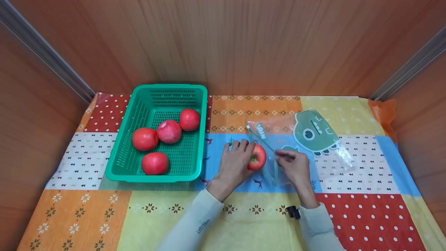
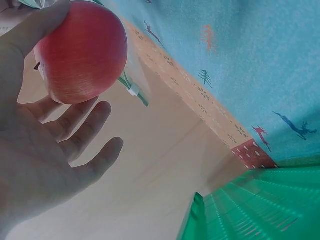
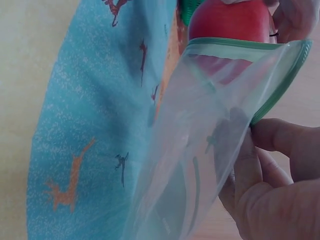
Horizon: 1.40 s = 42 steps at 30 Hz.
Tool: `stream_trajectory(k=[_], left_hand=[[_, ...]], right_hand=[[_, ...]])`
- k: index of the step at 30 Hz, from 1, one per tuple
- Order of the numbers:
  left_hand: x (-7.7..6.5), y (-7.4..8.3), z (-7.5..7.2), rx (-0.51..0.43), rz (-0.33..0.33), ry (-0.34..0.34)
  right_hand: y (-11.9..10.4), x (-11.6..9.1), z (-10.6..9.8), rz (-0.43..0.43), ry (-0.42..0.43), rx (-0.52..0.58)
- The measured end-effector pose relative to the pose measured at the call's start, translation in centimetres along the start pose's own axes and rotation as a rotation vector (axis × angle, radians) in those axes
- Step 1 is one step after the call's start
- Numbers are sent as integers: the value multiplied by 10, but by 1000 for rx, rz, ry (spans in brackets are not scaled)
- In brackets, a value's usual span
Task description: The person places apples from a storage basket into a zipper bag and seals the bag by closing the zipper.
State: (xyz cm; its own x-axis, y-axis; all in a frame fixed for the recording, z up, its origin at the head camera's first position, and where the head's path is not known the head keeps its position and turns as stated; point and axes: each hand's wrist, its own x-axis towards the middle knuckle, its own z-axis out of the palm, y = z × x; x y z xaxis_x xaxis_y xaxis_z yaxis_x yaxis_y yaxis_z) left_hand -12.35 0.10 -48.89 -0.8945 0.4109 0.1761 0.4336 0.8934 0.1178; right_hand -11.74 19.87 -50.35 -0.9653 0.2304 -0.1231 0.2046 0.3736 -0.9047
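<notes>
A red apple (image 1: pixel 258 157) is held between the thumb and fingers of my left hand (image 1: pixel 235 160), right at the mouth of a clear zip bag (image 1: pixel 278 136). In the left wrist view, thumb and fingertips grip that apple (image 2: pixel 85 52), its stem showing. My right hand (image 1: pixel 295 167) pinches the green-edged rim of the bag. From the right wrist view, the bag (image 3: pixel 185 150) gapes at its green zip, with the apple (image 3: pixel 227 22) at the opening. A green cartoon dinosaur (image 1: pixel 310 130) is printed on the bag.
To the left stands a green plastic basket (image 1: pixel 204 146) with several red apples (image 1: pixel 155 163) inside. A patchwork-print cloth (image 1: pixel 167 216) covers the table. Wooden panels (image 1: pixel 244 45) wall in the back and both sides.
</notes>
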Motion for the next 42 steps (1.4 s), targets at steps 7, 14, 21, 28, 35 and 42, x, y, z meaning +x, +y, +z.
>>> stream_trajectory(k=[7,14,21,28,35,42], left_hand=[[3,4,3,18,14,1],[5,7,9,36,29,18],[5,8,13,76,47,14],[7,10,16,63,41,-6],[7,12,20,39,44,0],[8,14,24,62,48,4]], right_hand=[[-2,-1,0,-9,1,9],[-4,-3,0,-16,16,33],[-5,-5,0,-88,63,18],[-9,-8,-1,-115,88,-13],[-10,-8,1,-140,127,-14],[-10,-7,4,-141,138,-62]])
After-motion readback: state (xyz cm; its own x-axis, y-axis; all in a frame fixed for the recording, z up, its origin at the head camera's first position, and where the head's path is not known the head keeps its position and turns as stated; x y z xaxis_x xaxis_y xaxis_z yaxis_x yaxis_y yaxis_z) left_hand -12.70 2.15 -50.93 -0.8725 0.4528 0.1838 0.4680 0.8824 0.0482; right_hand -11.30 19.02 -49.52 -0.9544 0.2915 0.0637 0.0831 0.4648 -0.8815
